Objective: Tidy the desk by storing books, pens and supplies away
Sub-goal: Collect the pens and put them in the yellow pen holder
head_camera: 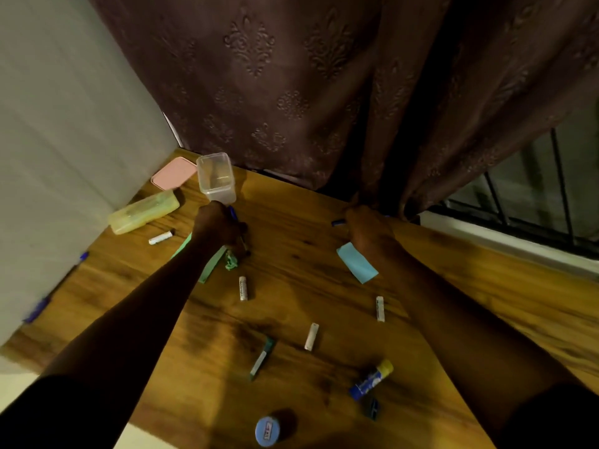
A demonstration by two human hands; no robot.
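My left hand (pixel 220 226) reaches to the back of the wooden desk (pixel 291 319) and grips a few pens (pixel 243 243), one blue end poking out just below a clear plastic container (pixel 215 178). My right hand (pixel 366 231) is by the curtain's hem and holds a blue pen (pixel 337 222). A blue sticky note (pixel 358 264) lies just below that hand. Loose on the desk are three white sticks (pixel 243 288) (pixel 380 307) (pixel 311 337), a green-and-white marker (pixel 261 358), a glue stick (pixel 371 379) and a dark sharpener (pixel 372 408).
A pink lid (pixel 173 173) and a yellow-green pencil case (pixel 142 212) sit at the back left by the wall. Green paper strips (pixel 212 268) lie under my left forearm. A round blue tin (pixel 268 431) is at the near edge. A brown curtain (pixel 324 92) hangs behind the desk.
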